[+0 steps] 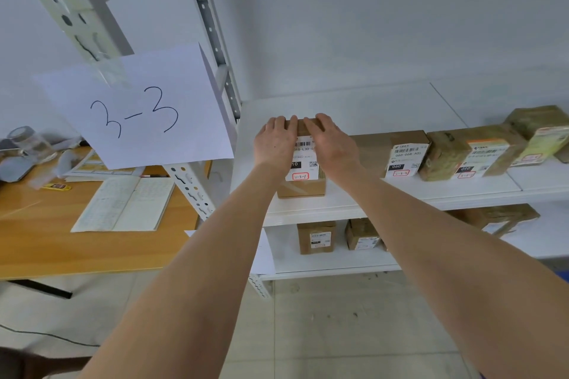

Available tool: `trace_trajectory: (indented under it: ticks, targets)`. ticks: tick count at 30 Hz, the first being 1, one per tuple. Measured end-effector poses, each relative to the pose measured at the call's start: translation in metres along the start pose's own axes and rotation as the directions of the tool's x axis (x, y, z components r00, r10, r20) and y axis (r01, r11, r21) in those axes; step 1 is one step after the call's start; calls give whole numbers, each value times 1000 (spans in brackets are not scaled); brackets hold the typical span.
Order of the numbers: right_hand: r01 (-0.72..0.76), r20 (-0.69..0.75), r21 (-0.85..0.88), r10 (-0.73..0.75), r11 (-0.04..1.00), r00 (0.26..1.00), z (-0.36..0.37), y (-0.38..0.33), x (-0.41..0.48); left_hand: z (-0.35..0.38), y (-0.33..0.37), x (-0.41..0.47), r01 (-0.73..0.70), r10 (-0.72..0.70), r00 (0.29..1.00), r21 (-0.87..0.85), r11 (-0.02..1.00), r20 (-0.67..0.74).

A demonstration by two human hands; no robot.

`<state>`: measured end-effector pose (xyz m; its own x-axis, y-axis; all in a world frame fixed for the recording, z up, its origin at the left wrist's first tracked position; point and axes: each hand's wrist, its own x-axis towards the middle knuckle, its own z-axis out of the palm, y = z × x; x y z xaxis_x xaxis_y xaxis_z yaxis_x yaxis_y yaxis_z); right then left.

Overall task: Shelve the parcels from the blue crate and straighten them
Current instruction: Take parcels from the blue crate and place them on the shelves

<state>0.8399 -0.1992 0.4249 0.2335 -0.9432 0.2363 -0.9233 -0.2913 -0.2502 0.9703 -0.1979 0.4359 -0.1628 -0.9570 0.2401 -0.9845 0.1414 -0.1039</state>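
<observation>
While gripping far top edge of cardboard parcel (303, 184) with left hand (275, 144) and right hand (331, 144), fingers curled over: seemingly squaring it at left end of upper shelf (369, 108). Row of parcels (406, 152) already shelved rightward; crate's remainder unseen.

Two hands (274, 144), at least seven parcels (303, 186), two shelves (369, 108), one paper sign (135, 108)

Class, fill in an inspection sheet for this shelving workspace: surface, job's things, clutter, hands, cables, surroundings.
Surface: white upper shelf, parcels in a row.
Job's things: leftmost parcel upright, label facing forward; three more parcels to its right.
Clutter: nothing seen.
Hands: left hand and right hand hold leftmost parcel's top, fingers over its far edge.
Cables: thin dark line on floor, possibly a cable.
Surroundings: "3-3" paper sign, wooden desk with open notebook, lower shelf with parcels.
</observation>
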Motion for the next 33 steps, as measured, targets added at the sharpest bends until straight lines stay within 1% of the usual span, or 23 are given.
trace_trajectory:
  ticks: [8, 15, 19, 21, 26, 30, 33]
  targets:
    - [21, -47, 11, -21, 1000, 999, 4, 6, 17, 5, -3, 20, 6, -6, 1000, -10, 1000, 22]
    - [-1, -41, 4, 1, 1000, 999, 8, 7, 26, 8, -3, 27, 7, -7, 999, 0, 1000, 31]
    - [-15, -20, -29, 15, 999, 1000, 6, 3, 25, 8, -5, 26, -6, 6, 1000, 11, 1000, 27]
    - [-31, 3, -42, 31, 999, 1000, 4, 1, 24, 5, -5, 26, -6, 6, 999, 20, 1000, 45]
    - [-79, 27, -74, 81, 994, 996, -7, 0, 17, -6, -4, 22, 22, -28, 989, 38, 999, 143]
    - [-114, 39, -107, 119, 988, 992, -16, 2, 8, -18, -1, 18, 19, -30, 989, 78, 997, 144]
    - [-132, 34, -122, 137, 984, 990, -25, 4, -3, -28, 8, 16, -11, 0, 993, 94, 995, 115]
